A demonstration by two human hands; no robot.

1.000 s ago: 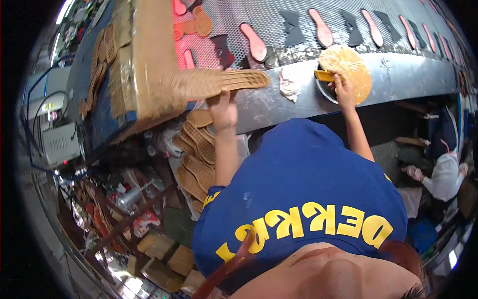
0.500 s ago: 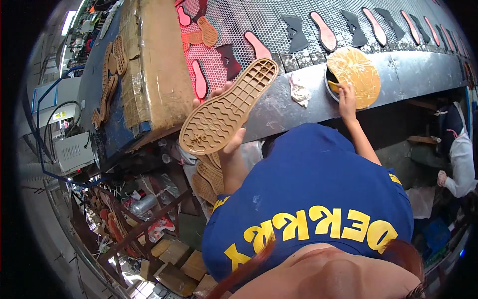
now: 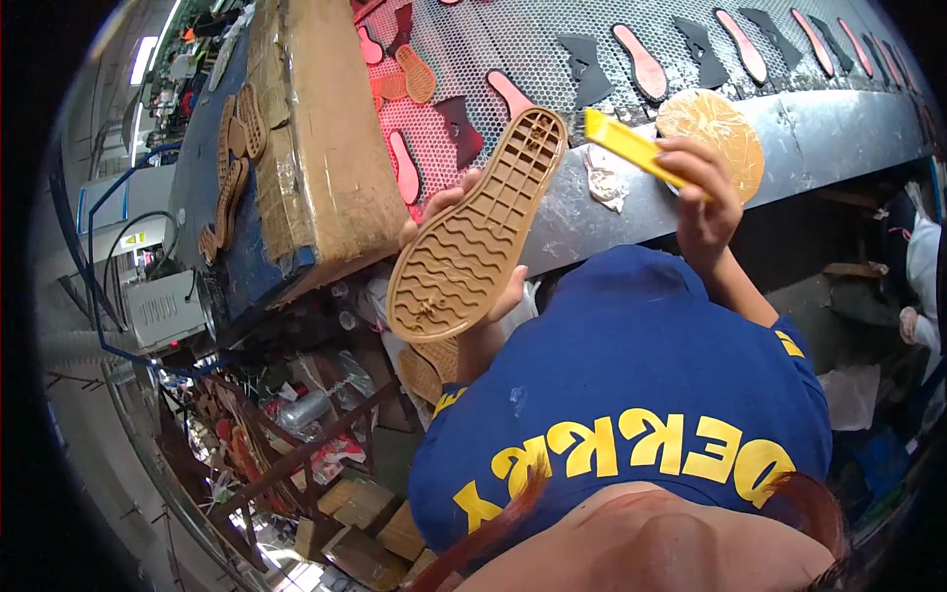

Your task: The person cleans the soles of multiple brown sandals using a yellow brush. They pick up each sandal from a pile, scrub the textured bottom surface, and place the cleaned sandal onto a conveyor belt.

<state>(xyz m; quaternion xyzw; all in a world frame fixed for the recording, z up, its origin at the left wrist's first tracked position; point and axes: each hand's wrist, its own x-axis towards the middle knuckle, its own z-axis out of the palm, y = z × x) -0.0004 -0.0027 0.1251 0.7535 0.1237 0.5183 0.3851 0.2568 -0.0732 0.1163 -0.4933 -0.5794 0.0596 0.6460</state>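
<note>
My left hand (image 3: 505,296) holds a brown rubber shoe sole (image 3: 475,232) from beneath, its wavy-ridged and gridded face turned up toward me. The sole is tilted, with the toe end low at left and the narrower end up at right. In my right hand (image 3: 702,192) is a flat yellow strip-like tool (image 3: 631,145), gripped at its lower right end. Its free end points up and left, apart from the sole. Whether it is a brush or a scraper I cannot tell. Behind that hand, a round container with a crusted tan lid (image 3: 725,133) rests on the metal ledge.
Pink insoles (image 3: 641,62) and black upper pieces (image 3: 584,69) lie in rows on a mesh conveyor (image 3: 533,44). A crumpled white lump (image 3: 605,178) sits on the metal ledge (image 3: 819,138). A taped cardboard sheet (image 3: 330,148) stands at left, with more brown soles (image 3: 230,192) beyond.
My right hand has lifted the yellow tool up and left out of the round container. The sole in my left hand has shifted slightly right and down in view.
</note>
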